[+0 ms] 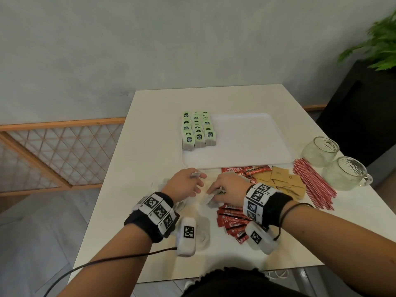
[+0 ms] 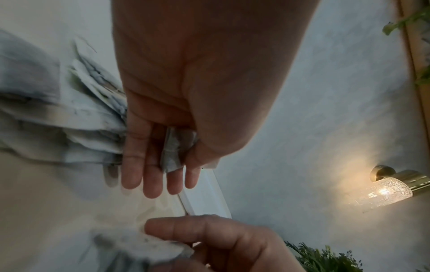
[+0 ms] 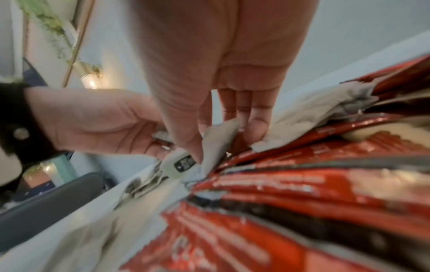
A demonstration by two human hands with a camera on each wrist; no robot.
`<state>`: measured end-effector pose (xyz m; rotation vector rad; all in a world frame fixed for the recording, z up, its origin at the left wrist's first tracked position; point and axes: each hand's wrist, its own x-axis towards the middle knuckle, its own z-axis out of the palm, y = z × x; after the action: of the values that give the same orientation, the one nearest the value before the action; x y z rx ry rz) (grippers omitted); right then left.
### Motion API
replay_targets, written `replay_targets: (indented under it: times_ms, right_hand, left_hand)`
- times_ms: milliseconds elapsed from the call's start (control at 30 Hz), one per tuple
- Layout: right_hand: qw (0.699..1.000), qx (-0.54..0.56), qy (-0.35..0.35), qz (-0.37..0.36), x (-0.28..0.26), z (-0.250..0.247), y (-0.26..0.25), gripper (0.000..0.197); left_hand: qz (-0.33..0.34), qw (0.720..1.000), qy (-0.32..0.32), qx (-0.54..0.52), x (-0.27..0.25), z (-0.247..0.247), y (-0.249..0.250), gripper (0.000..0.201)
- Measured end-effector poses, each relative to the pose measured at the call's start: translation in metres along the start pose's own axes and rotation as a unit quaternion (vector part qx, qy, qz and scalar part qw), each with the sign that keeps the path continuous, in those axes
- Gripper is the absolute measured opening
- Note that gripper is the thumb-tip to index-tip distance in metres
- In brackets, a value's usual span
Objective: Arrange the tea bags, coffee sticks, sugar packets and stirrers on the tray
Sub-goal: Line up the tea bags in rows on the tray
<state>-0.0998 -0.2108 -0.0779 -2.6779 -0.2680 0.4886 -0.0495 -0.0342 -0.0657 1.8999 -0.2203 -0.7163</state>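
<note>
Several green-tagged tea bags (image 1: 198, 130) stand in three rows on the left end of the white tray (image 1: 252, 136). In front of the tray, my left hand (image 1: 196, 182) pinches a tea bag (image 2: 173, 152) between thumb and fingers. Beside it my right hand (image 1: 214, 192) pinches another tea bag (image 3: 218, 139) from the loose pile (image 1: 209, 200); its tag (image 3: 184, 163) hangs below. Red coffee sticks (image 1: 232, 221) lie under my right wrist, more of them (image 1: 246, 170) near the tray. Brown sugar packets (image 1: 282, 181) and red-white stirrers (image 1: 312, 183) lie to the right.
Two glass mugs (image 1: 321, 151) (image 1: 347, 174) stand at the table's right edge beside the stirrers. More loose tea bags (image 2: 93, 119) lie left of my left hand. A dark planter with a green plant (image 1: 377, 43) stands beyond the table's right side.
</note>
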Motion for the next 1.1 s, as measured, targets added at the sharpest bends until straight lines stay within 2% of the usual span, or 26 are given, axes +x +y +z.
replay_targets:
  times_ms: [133, 233, 300, 367, 433, 500, 600, 733, 800, 867, 900, 967, 1100]
  right_hand:
    - [0.995, 0.083, 0.037, 0.03, 0.002, -0.007, 0.005, 0.019]
    - [0.991, 0.107, 0.064, 0.051, 0.004, -0.016, 0.007, 0.016]
    - [0.985, 0.14, 0.078, 0.064, 0.004, -0.02, 0.01, 0.012]
    - [0.979, 0.17, 0.085, 0.07, 0.005, -0.023, 0.014, 0.013]
    - [0.975, 0.187, 0.093, 0.076, 0.006, -0.024, 0.015, 0.009]
    - [0.971, 0.206, 0.095, 0.082, 0.006, -0.024, 0.015, 0.004]
    - [0.963, 0.243, 0.079, 0.091, 0.007, -0.022, 0.016, 0.017]
    - [0.971, 0.218, 0.019, 0.098, 0.005, -0.023, 0.021, 0.042]
    - [0.972, 0.215, -0.012, 0.09, 0.003, -0.023, 0.021, 0.044]
    - [0.971, 0.222, -0.012, 0.084, 0.0, -0.024, 0.021, 0.042]
    - [0.971, 0.227, -0.005, 0.08, 0.0, -0.026, 0.02, 0.041]
    - [0.968, 0.242, 0.007, 0.061, 0.0, -0.032, 0.019, 0.037]
    - [0.964, 0.264, 0.025, 0.012, 0.005, -0.052, 0.013, 0.033]
  left_hand:
    - [0.009, 1.0, 0.002, -0.008, 0.0, -0.001, -0.005, 0.023]
    - [0.038, 0.999, -0.026, 0.028, -0.002, -0.002, -0.008, 0.023]
    - [0.055, 0.993, -0.048, 0.088, -0.003, -0.001, -0.01, 0.028]
    - [0.075, 0.979, -0.055, 0.182, -0.003, 0.002, -0.011, 0.042]
    - [0.105, 0.966, -0.037, 0.235, -0.001, 0.007, -0.014, 0.049]
    - [0.13, 0.968, 0.015, 0.214, 0.004, 0.012, -0.016, 0.036]
    - [0.136, 0.981, 0.082, 0.113, 0.006, 0.014, -0.009, 0.019]
    - [0.128, 0.987, 0.088, 0.025, 0.008, 0.009, -0.004, 0.02]
    - [0.112, 0.989, 0.089, -0.027, 0.01, 0.007, -0.005, 0.021]
    - [0.092, 0.989, 0.091, -0.069, 0.012, 0.006, -0.007, 0.029]
    - [0.084, 0.99, 0.092, -0.073, 0.013, 0.006, -0.008, 0.032]
    - [0.072, 0.991, 0.101, -0.055, 0.013, 0.005, -0.008, 0.026]
    - [0.092, 0.986, 0.115, 0.08, 0.017, 0.002, -0.008, 0.013]
